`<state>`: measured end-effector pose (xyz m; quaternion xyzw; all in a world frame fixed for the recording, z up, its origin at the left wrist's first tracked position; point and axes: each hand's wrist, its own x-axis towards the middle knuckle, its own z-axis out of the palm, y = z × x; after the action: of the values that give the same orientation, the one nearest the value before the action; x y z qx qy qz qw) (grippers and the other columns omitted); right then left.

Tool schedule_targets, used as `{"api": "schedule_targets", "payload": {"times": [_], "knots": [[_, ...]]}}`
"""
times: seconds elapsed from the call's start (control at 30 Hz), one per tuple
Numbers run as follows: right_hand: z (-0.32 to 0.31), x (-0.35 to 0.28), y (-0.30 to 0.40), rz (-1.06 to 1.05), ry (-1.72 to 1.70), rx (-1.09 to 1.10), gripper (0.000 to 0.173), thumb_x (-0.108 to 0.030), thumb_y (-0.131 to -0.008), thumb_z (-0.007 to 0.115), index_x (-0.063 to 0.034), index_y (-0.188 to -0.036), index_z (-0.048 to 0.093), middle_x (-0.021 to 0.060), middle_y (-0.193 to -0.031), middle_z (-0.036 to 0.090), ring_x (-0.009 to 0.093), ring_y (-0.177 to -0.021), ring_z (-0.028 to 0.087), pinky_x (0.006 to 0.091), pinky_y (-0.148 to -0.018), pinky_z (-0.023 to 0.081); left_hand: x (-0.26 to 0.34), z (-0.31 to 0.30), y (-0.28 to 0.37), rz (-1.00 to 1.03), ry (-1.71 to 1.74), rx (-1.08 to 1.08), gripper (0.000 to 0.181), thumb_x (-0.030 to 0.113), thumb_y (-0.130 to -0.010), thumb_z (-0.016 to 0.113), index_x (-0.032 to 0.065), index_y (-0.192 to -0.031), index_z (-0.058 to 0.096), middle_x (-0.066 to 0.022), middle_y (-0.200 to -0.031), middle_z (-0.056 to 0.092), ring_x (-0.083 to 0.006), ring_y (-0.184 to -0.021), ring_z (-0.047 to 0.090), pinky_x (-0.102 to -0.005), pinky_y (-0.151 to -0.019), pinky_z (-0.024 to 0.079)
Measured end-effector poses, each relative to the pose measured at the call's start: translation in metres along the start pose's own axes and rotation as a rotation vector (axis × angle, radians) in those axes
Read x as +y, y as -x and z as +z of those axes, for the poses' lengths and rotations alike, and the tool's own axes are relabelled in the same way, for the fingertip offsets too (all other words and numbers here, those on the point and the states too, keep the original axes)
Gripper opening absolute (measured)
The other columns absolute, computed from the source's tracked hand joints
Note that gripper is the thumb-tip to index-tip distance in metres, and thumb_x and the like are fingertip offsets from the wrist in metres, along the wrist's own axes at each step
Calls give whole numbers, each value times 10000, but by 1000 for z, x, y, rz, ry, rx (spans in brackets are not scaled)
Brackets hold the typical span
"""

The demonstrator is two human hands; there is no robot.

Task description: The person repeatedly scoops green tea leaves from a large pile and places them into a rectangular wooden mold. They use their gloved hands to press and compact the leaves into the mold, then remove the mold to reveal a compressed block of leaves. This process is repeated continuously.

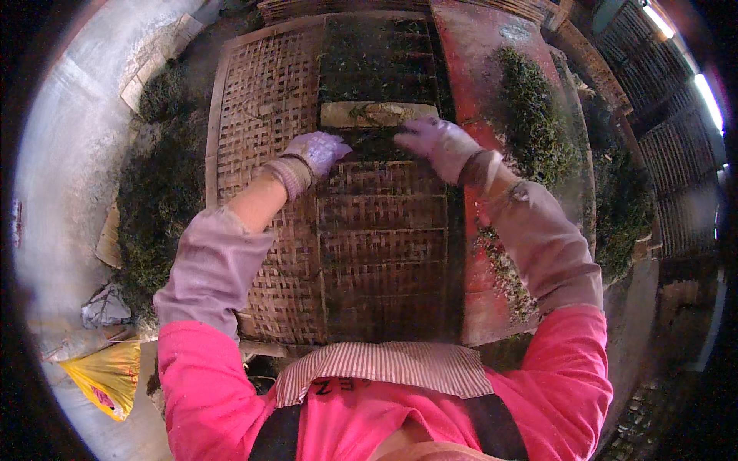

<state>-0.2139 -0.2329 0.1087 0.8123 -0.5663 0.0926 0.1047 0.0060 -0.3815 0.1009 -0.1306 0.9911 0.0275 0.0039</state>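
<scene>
Before me lies a framed tray of woven bamboo lattice (pixel 265 109), with dark green leaves (pixel 375 63) spread in its far middle section. A pale flat strip (pixel 351 115), perhaps wood, crosses this section with a few leaf strands on it. My left hand (pixel 320 151), in a light purple glove, is just left of the leaves, near the strip's near left end, with no object visible in it. My right hand (pixel 435 141), gloved alike and slightly blurred, has its fingers spread at the strip's right end; whether they touch it is unclear.
A red board (pixel 473 75) runs along the tray's right side, with a heap of green leaves (pixel 533 115) beside it. More leaves (pixel 155 190) are piled at the left. A yellow bag (pixel 109 374) hangs at lower left. Slatted bamboo racks (pixel 669 155) stand at the right.
</scene>
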Motion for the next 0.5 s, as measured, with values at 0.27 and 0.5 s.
{"api": "schedule_targets", "payload": {"times": [0.27, 0.5], "knots": [[33, 6, -20, 298, -183, 159, 317, -42, -641, 486, -166, -923, 561, 86, -882, 584, 282, -874, 539, 389, -681, 461, 13, 20, -37, -290, -45, 149, 194, 106, -707, 478, 130, -848, 609, -93, -809, 608, -269, -790, 579, -383, -675, 474], [52, -44, -21, 83, 304, 120, 379, -97, -696, 462, -44, -1071, 464, 105, -1039, 512, 262, -1006, 470, 345, -822, 409, 5, 15, -22, -216, -52, 375, 332, 116, -711, 455, 126, -1032, 537, -100, -1022, 558, -284, -923, 532, -368, -771, 441]]}}
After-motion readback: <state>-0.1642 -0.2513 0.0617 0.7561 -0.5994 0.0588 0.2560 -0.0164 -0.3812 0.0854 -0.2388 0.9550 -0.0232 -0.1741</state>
